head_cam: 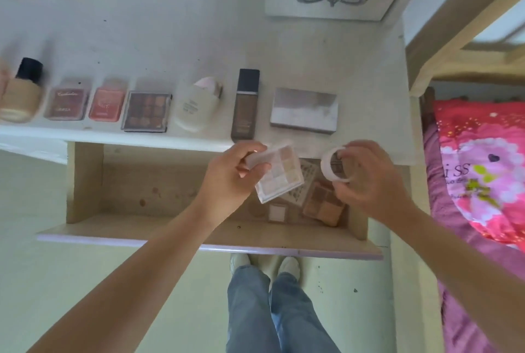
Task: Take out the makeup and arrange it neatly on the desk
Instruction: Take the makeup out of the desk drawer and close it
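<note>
gripping a pale palette (279, 172) by its near-left corner, the left hand (231, 179) is holding it tilted above the open drawer (85, 182), fingers curled over the edge and thumb under. the right hand (369, 179) is pinching a small round white jar (332, 165), also above the drawer, just right of the palette and not touching it. both are hanging just short of the desk (184, 40) edge that overhangs the drawer's back. still lying in the drawer's right end are a brown quad palette (324, 204), a small white square compact (277, 212) and a patterned card (308, 173); its left and middle are showing bare wood. beyond the drawer, a row is already standing along the desk's front edge: a tan bottle (21, 94), two pink compacts (68, 104), a brown palette (146, 111), a cream bottle (196, 102), a dark tube (245, 102) and a silver box (304, 109). to do this step well, i judge each piece should be going down flat and square with that row, the palette's long side matching its neighbours. open room looks to be lying right of the silver box and behind the row, toward the back of the desk; the strip by the right edge is narrow, so the jar may be safer set back from it. lifting clear of the overhanging edge matters, and so does not nudging the upright tube.
</note>
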`<control>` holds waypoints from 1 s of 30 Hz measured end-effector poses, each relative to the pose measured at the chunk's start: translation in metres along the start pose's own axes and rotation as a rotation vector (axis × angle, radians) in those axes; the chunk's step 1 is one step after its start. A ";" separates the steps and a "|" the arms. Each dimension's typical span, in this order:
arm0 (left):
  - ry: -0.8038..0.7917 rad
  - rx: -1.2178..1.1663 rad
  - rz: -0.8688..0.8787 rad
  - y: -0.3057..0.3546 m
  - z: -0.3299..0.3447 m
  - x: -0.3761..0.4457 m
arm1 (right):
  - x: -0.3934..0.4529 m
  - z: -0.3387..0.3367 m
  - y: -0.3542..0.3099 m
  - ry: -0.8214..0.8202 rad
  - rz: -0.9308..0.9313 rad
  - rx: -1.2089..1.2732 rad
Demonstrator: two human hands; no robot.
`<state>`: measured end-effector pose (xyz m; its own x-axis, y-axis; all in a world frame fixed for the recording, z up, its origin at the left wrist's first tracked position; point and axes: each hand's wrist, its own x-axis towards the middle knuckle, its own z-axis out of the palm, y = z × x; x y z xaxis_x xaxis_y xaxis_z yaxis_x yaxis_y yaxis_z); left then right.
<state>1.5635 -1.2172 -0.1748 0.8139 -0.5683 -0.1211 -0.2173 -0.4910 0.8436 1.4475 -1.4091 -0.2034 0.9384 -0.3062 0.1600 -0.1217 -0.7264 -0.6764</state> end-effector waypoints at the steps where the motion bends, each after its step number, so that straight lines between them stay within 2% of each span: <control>1: -0.034 -0.019 0.015 0.015 0.009 0.010 | 0.005 -0.015 0.006 0.048 -0.001 -0.022; 5: -0.100 0.018 0.044 0.063 0.048 0.056 | 0.019 -0.051 0.037 0.166 0.102 -0.094; 9: -0.115 0.121 0.044 0.092 0.080 0.095 | 0.017 -0.061 0.064 0.203 0.172 -0.109; 14: -0.177 0.282 0.048 0.097 0.104 0.128 | 0.016 -0.059 0.079 0.239 0.233 -0.050; 22: -0.432 0.606 0.063 0.100 0.121 0.136 | 0.015 -0.066 0.087 0.296 0.237 0.004; 24: -0.436 0.680 0.098 0.101 0.123 0.137 | 0.024 -0.070 0.089 0.298 0.229 -0.004; 27: -0.343 0.771 0.164 0.103 0.120 0.136 | 0.046 -0.074 0.091 0.284 0.224 -0.020; 30: -0.304 0.777 0.211 0.100 0.110 0.135 | 0.069 -0.074 0.092 0.246 0.255 -0.088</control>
<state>1.5923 -1.4155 -0.1643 0.5597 -0.7961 -0.2303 -0.7451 -0.6050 0.2806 1.4771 -1.5427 -0.2017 0.7699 -0.6152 0.1698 -0.3787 -0.6545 -0.6544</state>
